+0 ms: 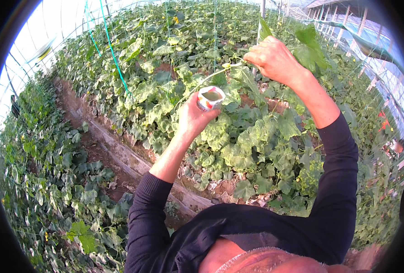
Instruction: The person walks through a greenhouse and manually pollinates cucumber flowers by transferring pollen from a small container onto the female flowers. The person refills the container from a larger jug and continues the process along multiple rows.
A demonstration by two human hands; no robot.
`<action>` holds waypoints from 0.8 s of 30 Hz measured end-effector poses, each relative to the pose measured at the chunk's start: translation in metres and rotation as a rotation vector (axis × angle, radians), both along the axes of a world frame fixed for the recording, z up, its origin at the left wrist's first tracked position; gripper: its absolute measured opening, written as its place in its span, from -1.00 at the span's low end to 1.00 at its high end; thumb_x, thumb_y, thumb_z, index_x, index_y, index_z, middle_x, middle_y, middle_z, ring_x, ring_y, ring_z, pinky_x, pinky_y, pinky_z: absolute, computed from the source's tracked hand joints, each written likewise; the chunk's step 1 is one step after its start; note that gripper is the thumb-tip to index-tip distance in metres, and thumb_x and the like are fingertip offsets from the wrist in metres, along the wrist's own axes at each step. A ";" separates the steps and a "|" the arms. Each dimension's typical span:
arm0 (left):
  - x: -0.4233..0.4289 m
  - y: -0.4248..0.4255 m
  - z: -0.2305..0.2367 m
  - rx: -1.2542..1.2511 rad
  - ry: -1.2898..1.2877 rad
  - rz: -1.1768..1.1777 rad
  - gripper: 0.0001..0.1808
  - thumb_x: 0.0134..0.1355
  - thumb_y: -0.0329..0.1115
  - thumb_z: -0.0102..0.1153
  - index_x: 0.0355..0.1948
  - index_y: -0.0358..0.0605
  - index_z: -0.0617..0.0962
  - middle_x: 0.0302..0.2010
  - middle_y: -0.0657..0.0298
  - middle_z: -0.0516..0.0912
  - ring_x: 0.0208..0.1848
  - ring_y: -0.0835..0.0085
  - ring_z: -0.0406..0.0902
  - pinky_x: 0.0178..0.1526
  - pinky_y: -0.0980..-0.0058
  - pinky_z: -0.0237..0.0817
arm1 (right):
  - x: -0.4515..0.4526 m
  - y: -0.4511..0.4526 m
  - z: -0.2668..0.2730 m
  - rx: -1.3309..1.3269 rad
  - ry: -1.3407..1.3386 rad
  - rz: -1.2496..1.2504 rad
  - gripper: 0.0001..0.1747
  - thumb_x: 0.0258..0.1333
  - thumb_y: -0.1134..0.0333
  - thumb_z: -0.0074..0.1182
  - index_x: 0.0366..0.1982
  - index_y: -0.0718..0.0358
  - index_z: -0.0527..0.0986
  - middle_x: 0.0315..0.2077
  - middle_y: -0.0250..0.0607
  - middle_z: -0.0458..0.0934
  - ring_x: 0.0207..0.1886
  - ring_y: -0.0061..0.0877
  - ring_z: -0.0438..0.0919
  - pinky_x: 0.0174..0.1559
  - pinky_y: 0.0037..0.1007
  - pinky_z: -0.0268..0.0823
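Observation:
My left hand (195, 114) is closed around a small white cup (211, 98) with red and orange marks. Greenish liquid shows inside its rim. Higher up on the right, my right hand (273, 61) pinches a green vine stem (215, 73) near its tip. A yellow flower (226, 65) sits on that stem, just left of my right fingers. Large green leaves (309, 47) stick out beyond my right hand. The stem curves down from my right hand and passes behind the cup.
Dense leafy vines (243, 143) fill the bed before me, and another row (62, 191) grows at the left. A soil path with pale sheeting (120, 150) runs between them. Green strings (115, 58) hang from above, near a pale post (262, 17).

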State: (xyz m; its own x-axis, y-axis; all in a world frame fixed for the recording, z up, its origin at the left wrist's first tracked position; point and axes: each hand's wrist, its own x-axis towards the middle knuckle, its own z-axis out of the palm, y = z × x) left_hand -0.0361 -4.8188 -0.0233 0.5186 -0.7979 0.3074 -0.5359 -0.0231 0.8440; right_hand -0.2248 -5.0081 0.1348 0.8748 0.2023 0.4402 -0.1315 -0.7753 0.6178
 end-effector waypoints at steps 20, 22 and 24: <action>0.032 0.104 -0.064 -0.171 0.195 0.306 -0.26 -0.03 -0.29 0.61 0.20 -0.15 0.55 0.00 0.19 0.73 0.02 0.45 0.69 0.13 0.42 0.50 | 0.027 -0.046 -0.018 0.454 0.066 -0.324 -0.73 0.07 0.39 0.13 -0.20 0.19 0.74 -0.26 -0.08 0.73 -0.13 -0.13 0.68 0.05 -0.10 0.48; 0.040 0.112 -0.064 -0.156 0.219 0.342 -0.26 0.00 -0.40 0.59 0.24 -0.17 0.52 0.04 0.22 0.71 0.04 0.48 0.68 0.11 0.44 0.52 | 0.045 -0.037 -0.022 0.462 -0.024 -0.267 -0.72 0.13 0.36 0.08 -0.18 0.17 0.74 -0.23 -0.10 0.74 -0.09 -0.16 0.69 0.22 -0.05 0.42; 0.052 0.119 -0.065 -0.175 0.198 0.355 -0.25 0.02 -0.45 0.57 0.26 -0.19 0.51 0.05 0.22 0.70 0.03 0.48 0.67 0.06 0.45 0.56 | 0.066 -0.027 -0.024 0.450 -0.030 -0.231 -0.71 0.19 0.32 0.07 -0.14 0.17 0.73 -0.19 -0.12 0.74 -0.05 -0.17 0.67 0.31 0.00 0.33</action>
